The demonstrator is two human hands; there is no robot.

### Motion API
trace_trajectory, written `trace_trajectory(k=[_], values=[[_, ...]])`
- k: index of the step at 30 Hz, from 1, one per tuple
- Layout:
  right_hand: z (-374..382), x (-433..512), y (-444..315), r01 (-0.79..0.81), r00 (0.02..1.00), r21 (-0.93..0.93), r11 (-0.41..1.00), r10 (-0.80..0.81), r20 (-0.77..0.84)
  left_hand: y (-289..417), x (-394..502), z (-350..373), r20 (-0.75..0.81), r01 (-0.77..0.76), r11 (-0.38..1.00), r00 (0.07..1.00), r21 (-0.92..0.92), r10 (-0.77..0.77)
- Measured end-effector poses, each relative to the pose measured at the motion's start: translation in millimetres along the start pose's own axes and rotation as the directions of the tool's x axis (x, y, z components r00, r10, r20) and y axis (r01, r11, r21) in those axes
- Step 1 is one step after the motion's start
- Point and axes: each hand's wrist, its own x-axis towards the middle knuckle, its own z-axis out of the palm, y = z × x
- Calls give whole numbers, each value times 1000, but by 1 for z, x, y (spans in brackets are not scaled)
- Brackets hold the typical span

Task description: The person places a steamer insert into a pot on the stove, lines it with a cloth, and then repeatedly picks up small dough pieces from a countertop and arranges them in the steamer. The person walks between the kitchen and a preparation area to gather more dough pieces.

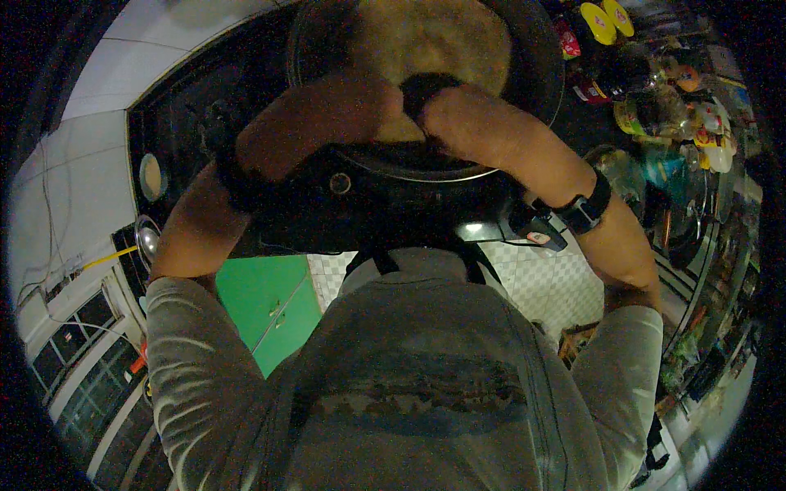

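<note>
Before me stands a large, dark round pan (552, 80) with a pale metal rim, and a broad beige round mass (448, 37) fills much of it. From the left, my left hand (325, 113) reaches over the pan, a black band around the wrist. My right hand (485, 132) comes in from the right, with a black watch (583, 212) on that wrist. The two hands nearly meet over the pan's near part. Between them is a small dark patch (427, 92) that I cannot identify. Dim light and blur hide the fingers and anything in them.
Bottles, packets and jars (669, 116) crowd the right side, near two yellow round lids (599, 23). A black device with a cable (546, 236) lies by the counter's near edge. Green cabinet doors (270, 301) show below left. A metal lid or bowl (147, 238) is at the left.
</note>
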Motion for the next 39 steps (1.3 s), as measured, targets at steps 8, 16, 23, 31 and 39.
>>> trace_trajectory(k=[8, 16, 23, 31, 39], values=[[-10, -1, 17, 64, 985, 212, 975, -96, 145, 0, -5, -4, -16, 14, 1000, 1000, 14, -14], [-33, -25, 24, 108, 992, 304, 946, -120, 22, 0, -15, -5, -13, 30, 999, 999, 26, -30], [-23, -20, 49, -88, 976, 219, 972, 128, -178, 0, -15, -4, -27, 65, 996, 998, 56, -64], [-10, -9, 65, -324, 934, 41, 945, 326, -143, -18, 4, -5, -81, 147, 979, 987, 143, -136], [-12, -17, 36, -394, 908, 36, 918, 395, -139, -4, -2, 10, -244, 253, 893, 955, 372, -169]])
